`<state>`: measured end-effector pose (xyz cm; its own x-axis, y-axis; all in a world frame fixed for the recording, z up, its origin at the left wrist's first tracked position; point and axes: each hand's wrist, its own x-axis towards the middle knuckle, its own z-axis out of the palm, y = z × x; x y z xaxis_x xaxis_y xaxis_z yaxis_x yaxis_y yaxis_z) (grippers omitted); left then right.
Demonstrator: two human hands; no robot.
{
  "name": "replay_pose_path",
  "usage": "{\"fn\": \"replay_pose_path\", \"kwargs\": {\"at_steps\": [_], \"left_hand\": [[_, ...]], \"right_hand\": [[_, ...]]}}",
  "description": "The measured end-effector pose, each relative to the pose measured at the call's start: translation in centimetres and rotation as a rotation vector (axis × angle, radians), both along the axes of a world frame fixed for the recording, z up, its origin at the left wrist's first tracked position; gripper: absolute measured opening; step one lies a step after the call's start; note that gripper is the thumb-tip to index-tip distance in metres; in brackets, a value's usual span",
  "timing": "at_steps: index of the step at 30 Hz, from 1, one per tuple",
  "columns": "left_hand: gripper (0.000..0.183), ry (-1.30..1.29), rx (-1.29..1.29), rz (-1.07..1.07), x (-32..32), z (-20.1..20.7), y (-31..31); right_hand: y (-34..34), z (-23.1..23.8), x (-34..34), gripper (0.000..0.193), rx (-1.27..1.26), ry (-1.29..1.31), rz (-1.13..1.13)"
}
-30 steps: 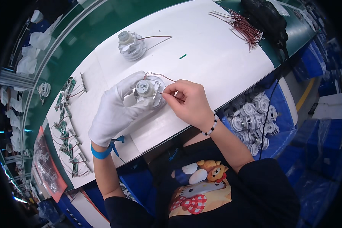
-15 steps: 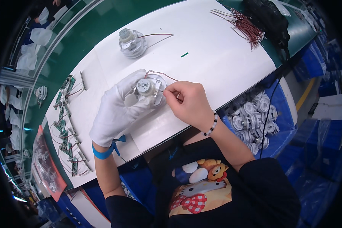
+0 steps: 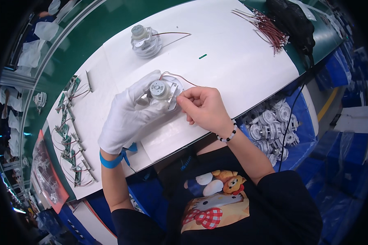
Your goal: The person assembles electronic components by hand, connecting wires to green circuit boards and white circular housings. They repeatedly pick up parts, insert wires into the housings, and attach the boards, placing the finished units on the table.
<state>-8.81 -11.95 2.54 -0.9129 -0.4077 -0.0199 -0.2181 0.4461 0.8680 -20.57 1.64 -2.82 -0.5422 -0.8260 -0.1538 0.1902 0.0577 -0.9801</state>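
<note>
My left hand (image 3: 126,112), in a white glove, is closed around a round white plastic assembly with a small motor (image 3: 159,89) on top, holding it just over the table. Thin red-brown wires (image 3: 176,75) loop from the motor toward my right hand. My bare right hand (image 3: 206,109) is pinched against the assembly's right side, by a flat bracket (image 3: 174,90). Whatever lies between its thumb and forefinger is too small or hidden to make out. Farther off stands a similar motor assembly (image 3: 146,44), with its wire stretched to the right.
Green circuit boards with wires (image 3: 65,130) lie in a row at the left. A bundle of red-brown wires (image 3: 270,30) and a black bag (image 3: 292,24) sit at the far right. A blue bin (image 3: 304,143) of white parts stands below the right edge. A small green strip (image 3: 203,56) lies mid-table.
The view has shifted slightly. My right fingertips are still pinched at the assembly's side, with the hand turned a little; the left hand keeps its hold.
</note>
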Motion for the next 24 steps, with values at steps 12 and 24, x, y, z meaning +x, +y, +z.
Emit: {"fn": "replay_pose_path", "kwargs": {"at_steps": [12,24], "left_hand": [[0.050,0.007,0.070,-0.002,0.0,-0.3,0.1],[0.056,0.274,-0.462,0.091,4.5,0.6,-1.1]], "right_hand": [[-0.2,1.4,-1.3,0.015,0.046,-0.113,0.101],[2.2,-0.1,0.2,0.028,-0.029,0.015,0.037]]}}
